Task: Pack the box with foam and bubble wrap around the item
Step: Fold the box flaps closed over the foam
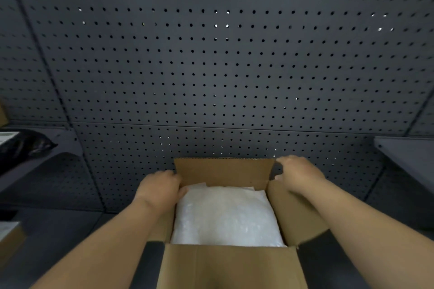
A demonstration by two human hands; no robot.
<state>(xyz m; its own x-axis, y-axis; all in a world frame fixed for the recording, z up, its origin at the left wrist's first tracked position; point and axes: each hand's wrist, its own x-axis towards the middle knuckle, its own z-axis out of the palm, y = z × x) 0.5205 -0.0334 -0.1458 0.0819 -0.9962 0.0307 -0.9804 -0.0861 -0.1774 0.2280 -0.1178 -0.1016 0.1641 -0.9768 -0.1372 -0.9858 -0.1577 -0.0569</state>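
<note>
An open brown cardboard box [225,265] stands in front of me at the bottom centre, its flaps up. White bubble wrap [225,216] fills the inside, with a thin white foam sheet edge showing at its far side; the item itself is hidden under it. My left hand [160,189] lies over the box's left flap near the far left corner, fingers curled on the flap's edge and thumb touching the wrap. My right hand [298,175] grips the top of the right flap at the far right corner.
A dark grey pegboard wall [223,65] rises right behind the box. A grey shelf at the left holds a black bag [23,148]. Another grey shelf [408,155] juts in at the right. A cardboard item [9,239] sits at the lower left on the dark table.
</note>
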